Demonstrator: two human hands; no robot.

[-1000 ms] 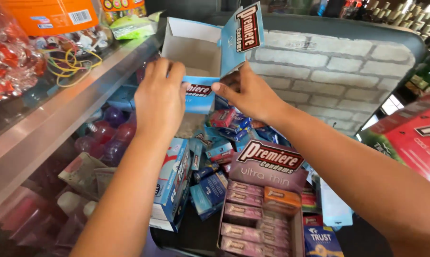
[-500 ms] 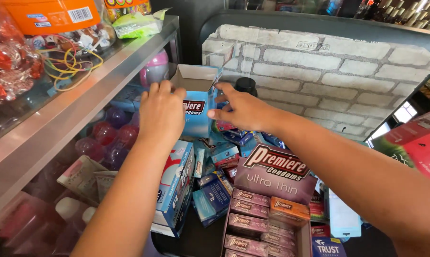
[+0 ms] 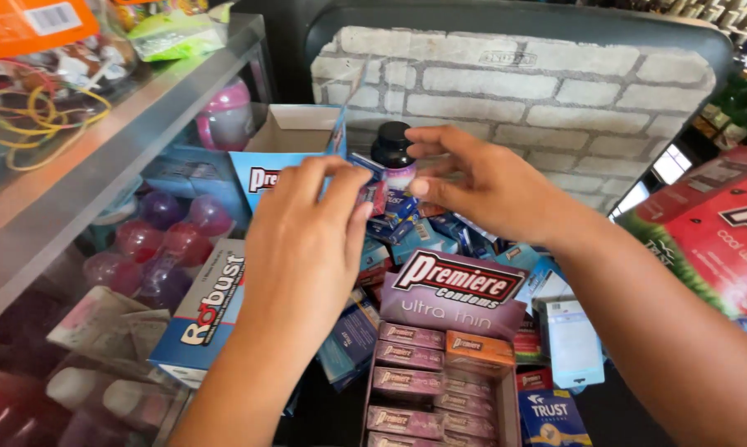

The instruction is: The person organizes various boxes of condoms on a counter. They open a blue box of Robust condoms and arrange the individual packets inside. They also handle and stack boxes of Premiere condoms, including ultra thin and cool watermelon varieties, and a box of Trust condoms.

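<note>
The open blue display box (image 3: 287, 153) stood empty—both hands, left hand (image 3: 307, 248) and right hand (image 3: 481, 186), half-curled and holding nothing, reached for loose small packets (image 3: 398, 219).

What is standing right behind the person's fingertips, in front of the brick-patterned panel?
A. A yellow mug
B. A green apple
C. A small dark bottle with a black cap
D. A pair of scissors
C: a small dark bottle with a black cap stands just behind the fingertips of the left hand and right hand, in front of the brick-patterned panel.
</note>
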